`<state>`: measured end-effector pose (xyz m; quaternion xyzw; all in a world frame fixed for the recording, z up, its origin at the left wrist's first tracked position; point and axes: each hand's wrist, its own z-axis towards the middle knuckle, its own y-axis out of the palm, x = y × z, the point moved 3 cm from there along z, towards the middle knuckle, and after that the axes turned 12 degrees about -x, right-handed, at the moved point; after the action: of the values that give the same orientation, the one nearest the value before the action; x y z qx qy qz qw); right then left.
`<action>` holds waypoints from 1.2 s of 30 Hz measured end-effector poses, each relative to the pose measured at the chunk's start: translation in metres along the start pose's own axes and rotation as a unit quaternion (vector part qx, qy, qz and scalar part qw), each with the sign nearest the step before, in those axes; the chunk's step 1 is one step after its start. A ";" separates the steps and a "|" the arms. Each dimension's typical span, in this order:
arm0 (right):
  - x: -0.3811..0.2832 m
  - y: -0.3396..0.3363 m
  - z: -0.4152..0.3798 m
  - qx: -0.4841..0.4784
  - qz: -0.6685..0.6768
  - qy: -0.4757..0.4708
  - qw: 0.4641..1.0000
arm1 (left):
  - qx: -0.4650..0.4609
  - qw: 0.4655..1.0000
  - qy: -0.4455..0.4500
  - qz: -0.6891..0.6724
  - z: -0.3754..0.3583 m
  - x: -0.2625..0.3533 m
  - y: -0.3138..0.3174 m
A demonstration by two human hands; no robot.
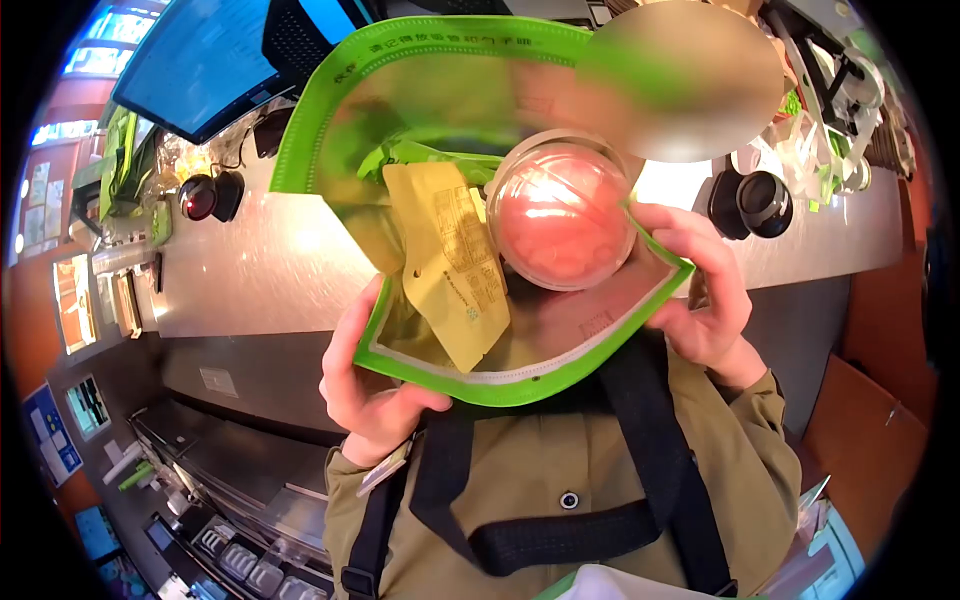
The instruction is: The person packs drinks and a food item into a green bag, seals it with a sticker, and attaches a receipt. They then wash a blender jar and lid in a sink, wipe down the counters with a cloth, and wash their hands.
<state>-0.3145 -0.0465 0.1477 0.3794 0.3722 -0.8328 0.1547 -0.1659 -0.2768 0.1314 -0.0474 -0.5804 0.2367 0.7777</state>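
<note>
An open green-rimmed bag [480, 392] faces me, its mouth spread wide. Inside, a lidded clear cup [565, 212] with pink contents stands on the right. Beside it leans a yellow printed paper packet [455, 265], and a bright green strip [440, 155] shows behind them. My left hand [375, 385] pinches the bag's rim at its near left corner, thumb along the outside. At the near right corner, my right hand [703, 285] grips the same rim between thumb and fingers.
The bag is over a metal counter [250, 270]. A blue-lit screen [200, 65] stands at the back left. Dark rounded devices sit left [210, 197] and right [752, 205]. A blurred pale round shape [690, 85] overlaps the bag's far right.
</note>
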 end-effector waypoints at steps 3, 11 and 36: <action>0.006 -0.024 -0.003 0.050 0.016 -0.085 0.995 | -0.039 0.998 0.002 -0.050 0.006 0.003 -0.004; -0.032 0.044 0.101 -0.428 -0.177 -0.230 0.856 | -0.029 0.998 -0.041 -0.025 0.008 0.006 -0.009; 0.005 -0.035 -0.012 -0.030 0.113 0.013 0.993 | -0.009 0.985 0.168 -0.029 0.053 -0.014 -0.007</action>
<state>-0.3310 -0.0137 0.1562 0.4251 0.3542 -0.7932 0.2541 -0.2158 -0.2998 0.1382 -0.0769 -0.4448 0.1971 0.8703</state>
